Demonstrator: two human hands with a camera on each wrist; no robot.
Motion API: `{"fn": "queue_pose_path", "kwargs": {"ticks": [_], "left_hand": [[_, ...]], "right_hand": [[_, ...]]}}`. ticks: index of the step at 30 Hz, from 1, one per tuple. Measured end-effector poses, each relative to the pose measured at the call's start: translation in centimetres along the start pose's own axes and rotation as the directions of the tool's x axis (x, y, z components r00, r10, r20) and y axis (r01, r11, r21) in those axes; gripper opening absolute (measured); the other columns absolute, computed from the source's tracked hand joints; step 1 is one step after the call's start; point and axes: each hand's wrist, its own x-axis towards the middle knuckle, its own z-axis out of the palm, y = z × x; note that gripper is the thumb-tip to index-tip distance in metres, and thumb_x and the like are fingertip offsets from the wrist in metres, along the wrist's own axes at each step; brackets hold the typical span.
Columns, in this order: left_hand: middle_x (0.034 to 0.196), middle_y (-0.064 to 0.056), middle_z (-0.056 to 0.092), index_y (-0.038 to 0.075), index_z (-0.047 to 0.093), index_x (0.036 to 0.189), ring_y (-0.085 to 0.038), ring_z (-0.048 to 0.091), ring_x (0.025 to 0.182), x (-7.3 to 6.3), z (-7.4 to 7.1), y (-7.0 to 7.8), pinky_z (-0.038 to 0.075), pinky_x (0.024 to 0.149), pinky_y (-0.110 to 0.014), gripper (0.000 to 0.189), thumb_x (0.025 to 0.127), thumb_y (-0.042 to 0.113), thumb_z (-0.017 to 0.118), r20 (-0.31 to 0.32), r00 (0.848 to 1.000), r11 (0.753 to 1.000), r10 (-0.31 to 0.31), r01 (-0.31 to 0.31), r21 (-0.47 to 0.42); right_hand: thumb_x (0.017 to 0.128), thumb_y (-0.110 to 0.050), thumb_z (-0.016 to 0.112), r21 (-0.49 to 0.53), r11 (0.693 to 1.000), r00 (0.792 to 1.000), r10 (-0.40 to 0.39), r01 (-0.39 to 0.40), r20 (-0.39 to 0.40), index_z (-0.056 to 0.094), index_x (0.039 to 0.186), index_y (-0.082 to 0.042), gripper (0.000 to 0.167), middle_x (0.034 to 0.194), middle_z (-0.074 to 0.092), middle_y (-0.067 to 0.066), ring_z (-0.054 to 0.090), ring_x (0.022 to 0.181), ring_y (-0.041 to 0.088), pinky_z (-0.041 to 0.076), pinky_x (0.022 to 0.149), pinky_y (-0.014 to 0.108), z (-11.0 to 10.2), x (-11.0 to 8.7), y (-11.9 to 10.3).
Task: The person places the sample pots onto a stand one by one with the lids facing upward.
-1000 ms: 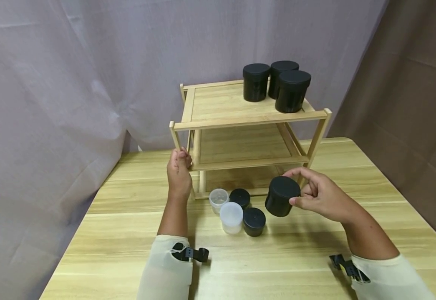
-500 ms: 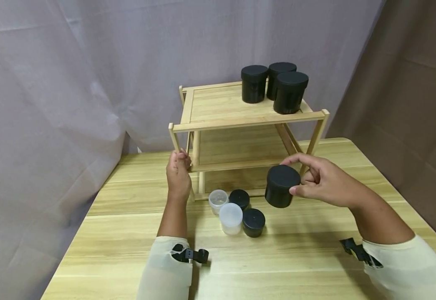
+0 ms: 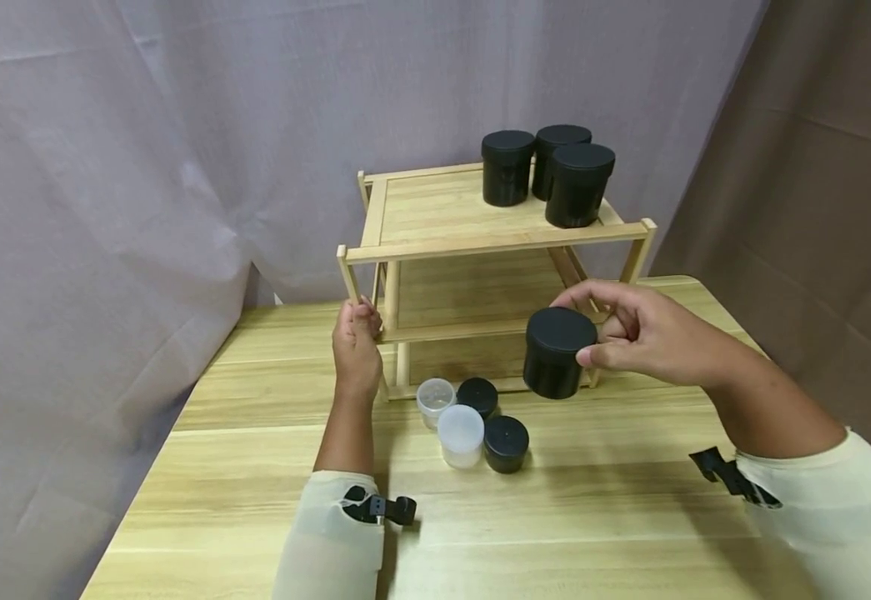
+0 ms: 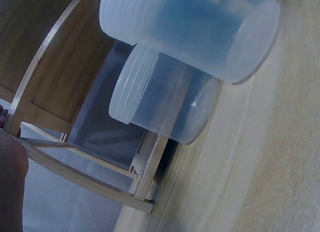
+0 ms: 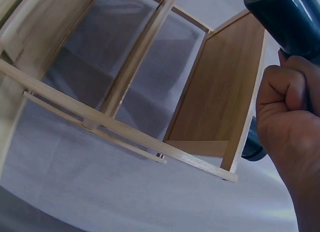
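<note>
My right hand pinches a black lidded jar between thumb and fingers. The jar hangs upright in front of the wooden shelf rack, off the table. The right wrist view shows this black jar above the curled fingers. My left hand grips the rack's front left post, its fingers wrapped round the wood. Below, on the table, stand two clear jars, the nearer one with a frosted lid, beside two short black jars, the front one touching or nearly touching it.
Three black jars, the front one among them, stand on the right part of the rack's top shelf. Grey cloth hangs behind the wooden table, and a brown cloth hangs at the right.
My right hand has lifted the black jar higher, from near the table to about the middle shelf's height in view. The left hand keeps its grip on the post.
</note>
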Motion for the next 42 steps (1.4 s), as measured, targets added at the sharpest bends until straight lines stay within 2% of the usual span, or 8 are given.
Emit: {"fn": "queue_pose_path", "kwargs": {"ticks": [6,11,17,23,28,33,38,42], "left_hand": [[0.081,0.006,0.049,-0.005,0.054,0.107,-0.007,0.044,0.076,-0.2,0.0,-0.1,0.041,0.071,-0.02,0.073,0.094,0.067,0.048,-0.002,1.0,1.0,-0.008,0.008,-0.015],[0.081,0.006,0.047,-0.009,0.051,0.109,-0.007,0.043,0.076,-0.1,0.1,0.0,0.04,0.072,-0.021,0.081,0.091,0.07,0.048,0.009,1.0,1.0,-0.002,0.002,-0.013],[0.081,0.006,0.046,0.002,0.054,0.104,-0.007,0.043,0.075,-0.1,-0.1,0.2,0.04,0.071,-0.02,0.074,0.089,0.074,0.049,0.004,1.0,1.0,-0.007,0.007,0.001],[0.08,0.006,0.046,-0.001,0.054,0.106,-0.006,0.043,0.075,0.1,-0.2,0.4,0.04,0.071,-0.02,0.076,0.089,0.073,0.049,0.002,1.0,1.0,0.002,-0.002,-0.012],[0.081,0.006,0.048,0.004,0.056,0.105,-0.006,0.044,0.075,0.1,-0.1,0.5,0.042,0.071,-0.02,0.068,0.09,0.071,0.049,-0.005,1.0,1.0,-0.002,0.002,-0.01],[0.081,0.007,0.05,-0.006,0.055,0.108,-0.006,0.045,0.075,0.1,0.1,0.3,0.041,0.071,-0.019,0.08,0.09,0.071,0.049,-0.003,1.0,1.0,0.0,0.0,-0.007],[0.08,0.007,0.05,-0.016,0.05,0.112,-0.005,0.045,0.075,0.0,0.3,0.3,0.041,0.07,-0.019,0.094,0.088,0.075,0.049,-0.004,1.0,1.0,0.008,-0.008,0.009],[0.08,0.007,0.05,-0.016,0.05,0.113,-0.005,0.046,0.075,0.1,0.3,0.3,0.042,0.071,-0.019,0.094,0.087,0.075,0.049,-0.005,1.0,1.0,0.006,-0.006,0.01]], "right_hand": [[0.097,0.006,0.072,-0.027,0.999,0.999,0.032,-0.033,-0.039,0.058,0.142,-0.009,0.05,0.058,0.035,0.003,0.028,0.045,0.018,0.026,0.038,0.033,-0.6,0.2,-0.3],[0.097,0.005,0.07,-0.042,0.996,0.995,0.072,-0.074,-0.066,0.06,0.14,-0.012,0.048,0.057,0.038,-0.003,0.03,0.044,0.016,0.027,0.037,0.032,-1.1,0.4,-0.5],[0.098,0.007,0.069,0.013,0.998,0.998,0.058,-0.057,-0.032,0.062,0.138,-0.017,0.047,0.058,0.035,0.002,0.026,0.044,0.023,0.023,0.037,0.037,-1.7,1.0,-1.2],[0.1,0.008,0.065,0.023,0.999,0.999,0.03,-0.03,-0.011,0.061,0.142,-0.018,0.05,0.059,0.037,0.004,0.026,0.047,0.025,0.022,0.039,0.038,-2.9,1.9,-2.4],[0.1,0.009,0.062,0.013,1.0,1.0,0.004,-0.004,-0.004,0.06,0.144,-0.013,0.048,0.058,0.036,0.004,0.026,0.047,0.026,0.023,0.04,0.038,-3.7,2.7,-3.2],[0.102,0.006,0.062,0.003,1.0,0.999,0.031,-0.031,0.018,0.057,0.147,-0.008,0.048,0.056,0.033,0.004,0.026,0.047,0.027,0.023,0.041,0.038,-4.3,3.3,-4.1],[0.103,0.001,0.064,-0.039,0.996,0.996,0.087,-0.086,0.031,0.055,0.151,-0.009,0.05,0.056,0.032,0.005,0.026,0.047,0.027,0.024,0.041,0.038,-4.9,3.8,-4.8],[0.104,0.0,0.063,-0.064,0.994,0.996,0.089,-0.087,0.032,0.056,0.151,-0.008,0.049,0.056,0.032,0.004,0.024,0.047,0.027,0.023,0.041,0.038,-5.3,4.4,-5.5]]}}
